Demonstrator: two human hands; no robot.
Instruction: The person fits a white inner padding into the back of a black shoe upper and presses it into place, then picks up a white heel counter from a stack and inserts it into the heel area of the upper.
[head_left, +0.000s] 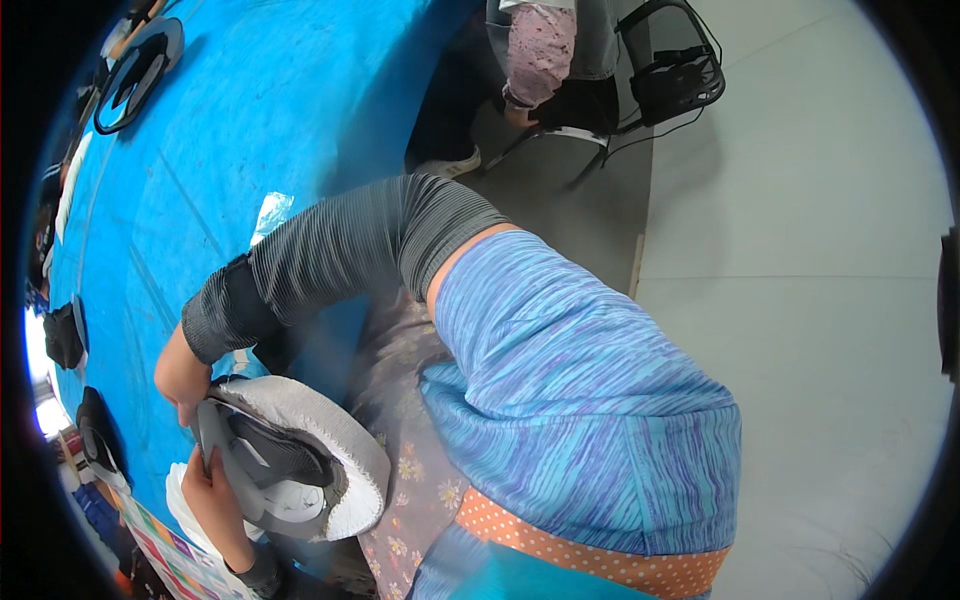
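A grey and white brimmed hat (362, 462) rests against my floral apron at the table edge, its hollow side facing up. Dark lining and a round pale patch show inside it. My left hand (213, 497) pinches the grey brim at its lower left. Higher on the same brim edge, the bent fingers of my right hand (183, 375) close on the fabric; its fingertips are partly hidden. Grey striped sleeves cover both my forearms. White cloth (182, 500) lies beside my left hand.
The table has a blue cover (230, 110). A shiny clear packet (271, 214) lies past my right forearm. A black and grey hat (140, 75) is at the far upper left, with dark hats (98, 432) along the left edge. A person in a pink sleeve (541, 55) sits by a black chair (680, 80).
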